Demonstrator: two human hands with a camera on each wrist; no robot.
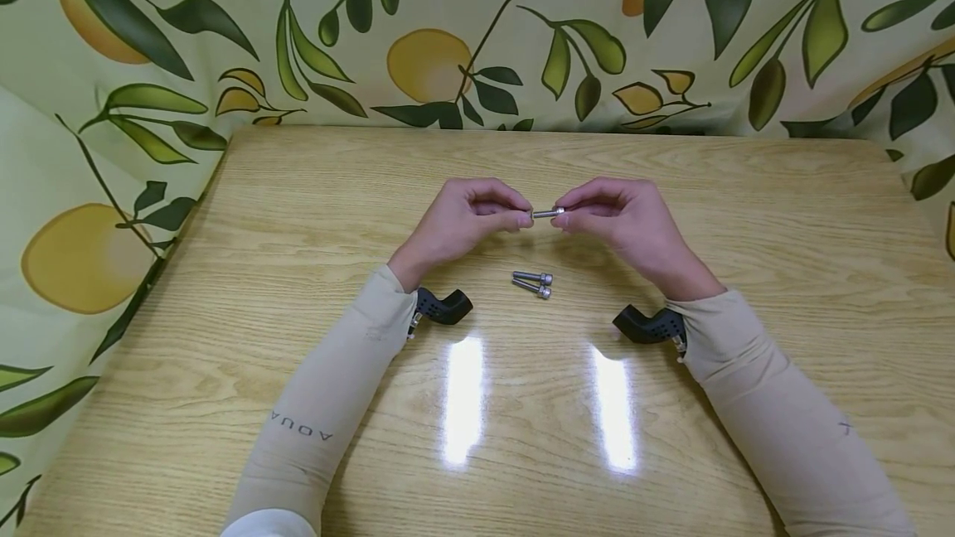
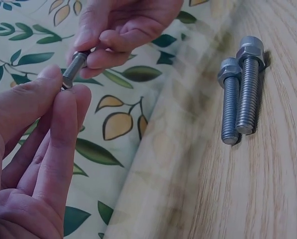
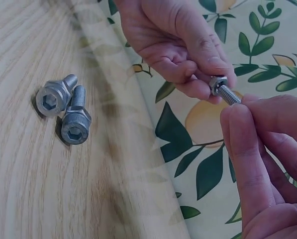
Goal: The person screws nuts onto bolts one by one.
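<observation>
Between the two raised hands is a socket-head bolt [image 1: 547, 214], lying nearly level above the table. My right hand [image 1: 630, 222] pinches its head end between thumb and fingers. At the threaded end, my left hand [image 1: 466, 222] pinches a hex nut [image 3: 218, 83] with thumb and fingertips. The nut sits right at the bolt's tip, and bare thread shows between the hands. In the left wrist view the left fingertips [image 2: 51, 74] mostly hide the nut.
Two more socket-head bolts [image 2: 248, 92] [image 2: 230, 107] lie side by side on the wooden table [image 1: 298, 189], below the hands in the head view. Each has a hex nut up against its head. A leaf-and-fruit patterned cloth [image 1: 477, 40] hangs behind the table.
</observation>
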